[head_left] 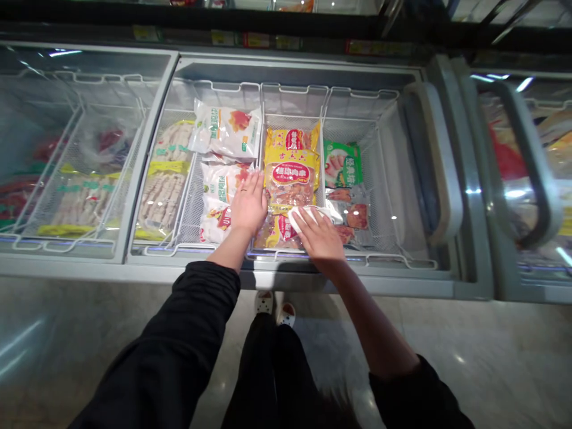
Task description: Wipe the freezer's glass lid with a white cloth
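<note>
My left hand lies flat with fingers stretched out, above white food bags, apparently on the freezer's glass lid. To its right, my right hand presses down on a folded white cloth, which shows past the fingertips. Yellow bags with red labels lie in the wire basket beneath and between the hands. A green packet and clear packs of meat are in the compartment right of them.
A grey curved handle stands at the lid's right side, with another handle beyond it. On the left, a glass pane covers more baskets with packed goods. The freezer's front rim runs just before my feet.
</note>
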Tool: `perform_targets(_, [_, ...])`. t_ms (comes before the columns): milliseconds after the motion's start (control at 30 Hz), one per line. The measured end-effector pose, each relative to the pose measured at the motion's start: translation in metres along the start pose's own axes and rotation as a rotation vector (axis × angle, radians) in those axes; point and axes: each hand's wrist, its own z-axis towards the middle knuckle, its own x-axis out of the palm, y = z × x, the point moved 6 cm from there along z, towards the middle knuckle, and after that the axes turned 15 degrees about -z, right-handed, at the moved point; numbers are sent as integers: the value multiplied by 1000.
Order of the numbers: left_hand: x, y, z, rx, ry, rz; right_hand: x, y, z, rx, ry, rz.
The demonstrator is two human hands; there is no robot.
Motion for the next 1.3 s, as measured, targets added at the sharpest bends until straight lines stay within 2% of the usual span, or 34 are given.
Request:
perform_targets(100, [0,-1,1,14,39,18,1,-35,-19,125,17,-31])
perform_targets(167, [-1,-2,-1,24,81,38,2,-54,-10,237,27,-37])
perform_targets(233, [-2,-5,-8,35,106,48,2,-59,9,314,33,-30])
perform_targets(300, [-1,-11,-24,68,130,36,-1,-48,29,323,28,-12])
perform_targets(400, [6,-25,-61,145,188,-15,-6,-10,33,193,8,23])
perform_targets(500, [12,-35,-96,190,215,-53,-5,18,1,46,1,35])
perform_targets(600, [16,-35,-114,190,189,-59,1,6,-38,51,17,27])
perform_targets(667, [17,-33,-116,168,155,-52,5,-15,-47,115,17,22])
perform_targets(767, [17,-32,-114,148,129,-43,6,-40,-27,232,22,19])
perform_targets(833, [16,-33,-113,151,133,-43,5,-36,-4,272,41,25])
perform_targets(933, [15,-35,-113,160,140,-37,-1,-3,17,184,58,52])
perform_targets(1033, [12,-37,-115,157,147,-21,-5,29,-1,33,64,71])
perform_targets(1100, [12,-37,-116,151,153,-15,-3,31,-29,-1,72,69])
perform_targets(1200, [13,-37,-116,148,158,-24,5,3,-63,93,70,48])
perform_targets(1300, [13,-35,-115,138,144,-39,9,-27,-62,251,48,27])
